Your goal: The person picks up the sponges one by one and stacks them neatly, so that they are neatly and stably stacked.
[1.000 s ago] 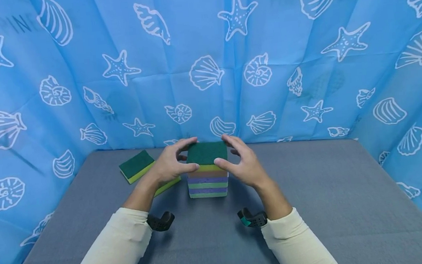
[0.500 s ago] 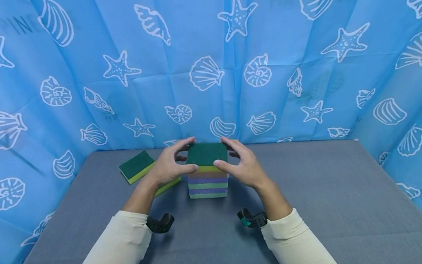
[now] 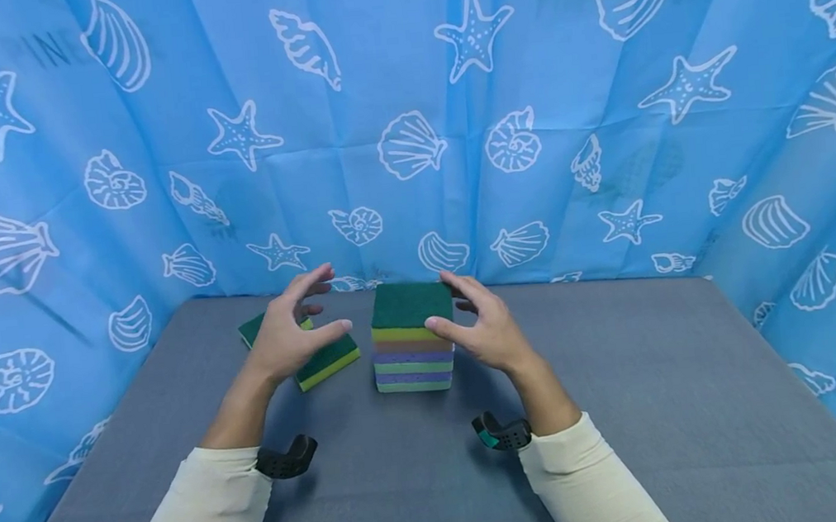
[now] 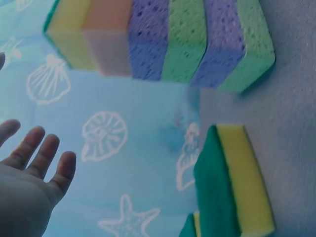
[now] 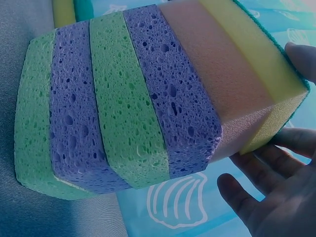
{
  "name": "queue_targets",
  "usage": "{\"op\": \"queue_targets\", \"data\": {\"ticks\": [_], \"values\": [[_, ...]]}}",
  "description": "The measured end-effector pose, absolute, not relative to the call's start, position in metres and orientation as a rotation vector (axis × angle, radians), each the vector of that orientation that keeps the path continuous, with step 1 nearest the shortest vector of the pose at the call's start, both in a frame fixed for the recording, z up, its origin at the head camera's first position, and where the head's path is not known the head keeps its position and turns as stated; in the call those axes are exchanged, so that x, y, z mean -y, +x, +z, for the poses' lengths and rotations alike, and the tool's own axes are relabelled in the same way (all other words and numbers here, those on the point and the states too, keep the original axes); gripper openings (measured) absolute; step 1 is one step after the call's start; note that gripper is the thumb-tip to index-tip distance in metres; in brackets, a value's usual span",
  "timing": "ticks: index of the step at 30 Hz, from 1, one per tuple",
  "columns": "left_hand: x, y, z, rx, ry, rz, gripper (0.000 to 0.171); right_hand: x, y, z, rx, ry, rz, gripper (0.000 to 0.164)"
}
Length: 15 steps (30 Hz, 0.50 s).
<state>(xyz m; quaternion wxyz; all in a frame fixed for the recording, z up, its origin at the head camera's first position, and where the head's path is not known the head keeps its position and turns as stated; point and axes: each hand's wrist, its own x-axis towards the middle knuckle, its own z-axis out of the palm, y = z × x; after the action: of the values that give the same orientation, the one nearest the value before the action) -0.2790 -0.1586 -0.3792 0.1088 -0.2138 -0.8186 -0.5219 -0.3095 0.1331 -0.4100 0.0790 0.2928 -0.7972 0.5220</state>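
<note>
– What lies nearest?
– 2 pale sleeves [image 3: 194, 513] on a grey tabletop [image 3: 672, 438]; a black wrist device [image 3: 288, 460] at each cuff; then the hands.
– How do those stand?
– The left hand [image 3: 285, 329] is released, fingers spread; 0.5 seconds earlier it flanked the left side of the sponge stack [image 3: 413, 361]; now it is off to the left, apart from it; the right hand [image 3: 486, 324] has stayed put, thumb and fingers curled round the right side of the top sponge [image 3: 411, 305]; how hard they press, I cannot tell.
– And the stack?
– Upright in the middle, unmoved; 6 layers, from the bottom: green, purple, green, purple, peach, then that yellow sponge with its dark green face.
– Farther?
– On the left, the nearer loose sponge [image 3: 330, 361], yellow and dark green, shows more of its green face than before; the farther loose sponge [image 3: 250, 328], coloured alike, is now largely hidden by the left hand; at the far side, a blue curtain [image 3: 374, 190] with white shells and starfish.
</note>
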Motion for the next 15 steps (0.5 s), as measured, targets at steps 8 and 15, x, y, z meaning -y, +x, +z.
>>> {"op": "queue_targets", "data": {"ticks": [8,15], "values": [[0.184,-0.262,-0.38,2.21,-0.516,-1.542,0.067,-0.132,-0.31,-0.411,2.384,0.883,1.564,0.073],[0.2,-0.252,-0.396,2.211,-0.429,-1.582,0.065,-0.132,-0.31,-0.411,2.366,0.9,1.567,0.072]]}}
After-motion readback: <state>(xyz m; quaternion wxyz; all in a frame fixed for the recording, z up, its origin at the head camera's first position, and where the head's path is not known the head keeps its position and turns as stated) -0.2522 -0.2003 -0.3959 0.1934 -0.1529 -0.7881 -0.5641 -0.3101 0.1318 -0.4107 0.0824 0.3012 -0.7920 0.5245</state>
